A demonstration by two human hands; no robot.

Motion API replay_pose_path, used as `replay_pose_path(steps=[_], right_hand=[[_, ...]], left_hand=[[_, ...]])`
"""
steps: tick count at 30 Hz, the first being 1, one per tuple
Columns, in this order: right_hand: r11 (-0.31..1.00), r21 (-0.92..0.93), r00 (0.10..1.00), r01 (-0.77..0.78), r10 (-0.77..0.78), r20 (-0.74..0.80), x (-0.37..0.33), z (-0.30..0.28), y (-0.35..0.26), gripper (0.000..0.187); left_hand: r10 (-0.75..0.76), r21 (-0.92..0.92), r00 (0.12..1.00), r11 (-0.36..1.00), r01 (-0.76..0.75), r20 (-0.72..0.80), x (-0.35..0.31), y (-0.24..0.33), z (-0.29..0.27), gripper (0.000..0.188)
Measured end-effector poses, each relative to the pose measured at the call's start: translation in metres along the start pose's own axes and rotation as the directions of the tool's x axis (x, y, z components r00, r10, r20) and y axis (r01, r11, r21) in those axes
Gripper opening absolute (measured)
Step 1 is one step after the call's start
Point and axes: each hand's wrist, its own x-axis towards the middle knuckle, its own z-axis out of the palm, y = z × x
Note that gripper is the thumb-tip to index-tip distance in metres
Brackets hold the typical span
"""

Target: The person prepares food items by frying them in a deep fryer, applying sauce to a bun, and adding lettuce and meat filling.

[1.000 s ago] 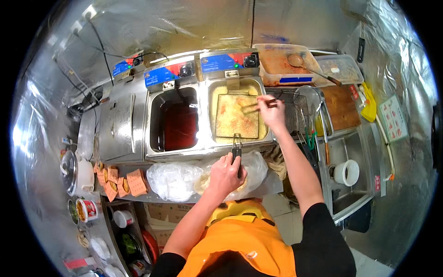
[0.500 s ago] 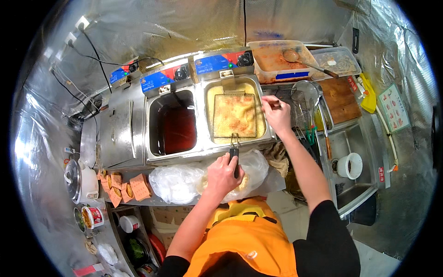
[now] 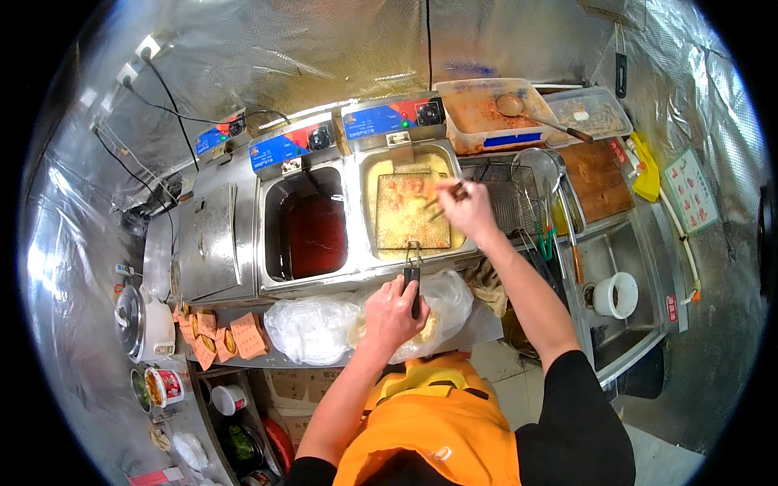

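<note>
My left hand (image 3: 395,310) is closed around the black handle of a square wire fryer basket (image 3: 413,247). The basket sits in the right-hand fryer well (image 3: 455,166), amid foaming yellow oil. Reddish-golden food (image 3: 403,193) shows through the foam inside its frame; its kind I cannot make out. Above the basket's right side, my right hand (image 3: 472,212) grips what look like brown chopsticks (image 3: 435,207). Their two thin tips point left and down over the oil. Whether they touch the food is unclear.
Dark red oil fills the left fryer well (image 3: 312,235). To the right are an empty wire basket (image 3: 506,194), a ladle on a tub of reddish batter (image 3: 478,109) and a sink (image 3: 608,247). Plastic bags (image 3: 312,330) and paper-sleeved food (image 3: 247,334) lie in front.
My right hand has moved left from the fryer's edge to over the basket, and the sticks in it now show. Foam covers more of the food. My left hand stays on the handle.
</note>
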Motion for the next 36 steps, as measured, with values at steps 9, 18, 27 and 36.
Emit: replay_pose_path(steps=[9, 18, 27, 36], right_hand=[[0.983, 0.079, 0.986, 0.164, -0.163, -0.025, -0.021, 0.021, -0.01, 0.018], [0.977, -0.057, 0.976, 0.205, -0.208, -0.063, -0.01, 0.03, -0.003, 0.015], [0.969, -0.093, 0.94, 0.229, -0.245, -0.236, 0.0, 0.005, -0.021, 0.016], [0.982, 0.013, 0.934, 0.188, -0.175, -0.311, -0.033, -0.009, -0.065, 0.021]], left_hand=[[-0.015, -0.004, 1.0, 1.0, 0.015, 0.018, -0.001, 0.007, 0.001, 0.02], [-0.049, 0.002, 0.995, 0.999, 0.049, 0.091, -0.005, 0.009, 0.001, 0.03], [-0.054, -0.021, 0.998, 0.998, 0.055, 0.043, -0.003, 0.0, 0.002, 0.028], [-0.067, -0.048, 0.998, 0.997, 0.068, 0.021, -0.009, 0.0, 0.004, 0.024]])
